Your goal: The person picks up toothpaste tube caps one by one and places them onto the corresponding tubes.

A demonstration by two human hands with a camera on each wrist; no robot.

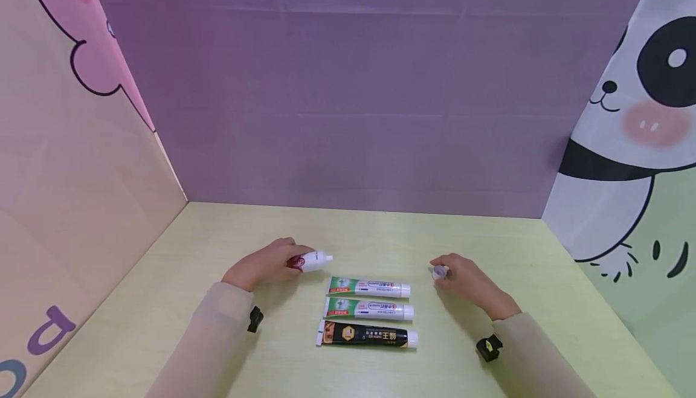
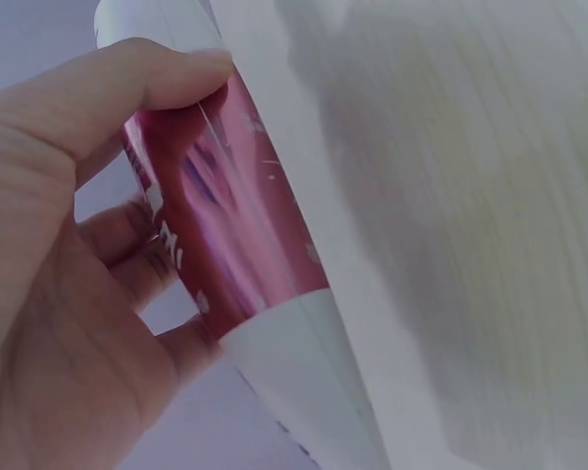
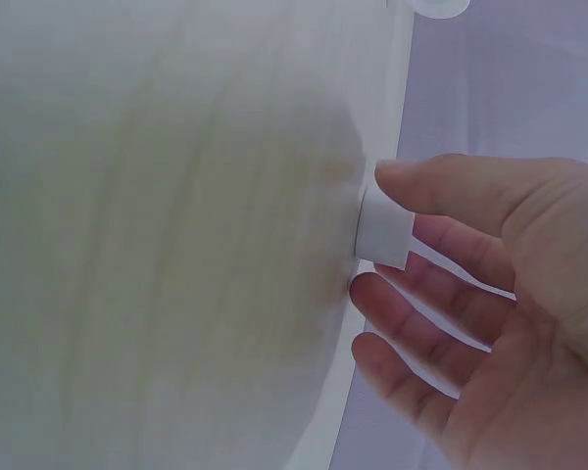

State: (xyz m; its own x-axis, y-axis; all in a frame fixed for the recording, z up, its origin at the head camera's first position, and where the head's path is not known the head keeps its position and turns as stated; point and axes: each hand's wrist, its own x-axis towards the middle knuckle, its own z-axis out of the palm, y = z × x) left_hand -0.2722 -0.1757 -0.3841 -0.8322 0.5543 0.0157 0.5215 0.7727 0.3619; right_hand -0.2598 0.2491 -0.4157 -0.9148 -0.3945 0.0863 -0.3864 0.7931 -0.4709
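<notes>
My left hand (image 1: 272,260) grips a red and white toothpaste tube (image 1: 311,261), its bare white nozzle pointing right. Seen from the left wrist, the thumb lies across the tube's shiny red band (image 2: 240,215) and the other fingers go round behind it. Off to the right, my right hand (image 1: 462,274) pinches a small white cap (image 3: 384,227) between thumb and fingers, close to the table surface. Between the hands lie two green and white toothpaste tubes (image 1: 380,289) and a black one (image 1: 370,334), all capped, in a stacked row with caps to the right.
The pale wooden table (image 1: 380,235) runs back to a purple wall (image 1: 348,96). A cartoon-printed panel (image 1: 109,205) bounds it on the left, a panda-printed one (image 1: 614,205) on the right. Black wrist devices (image 1: 489,348) sit at both cuffs.
</notes>
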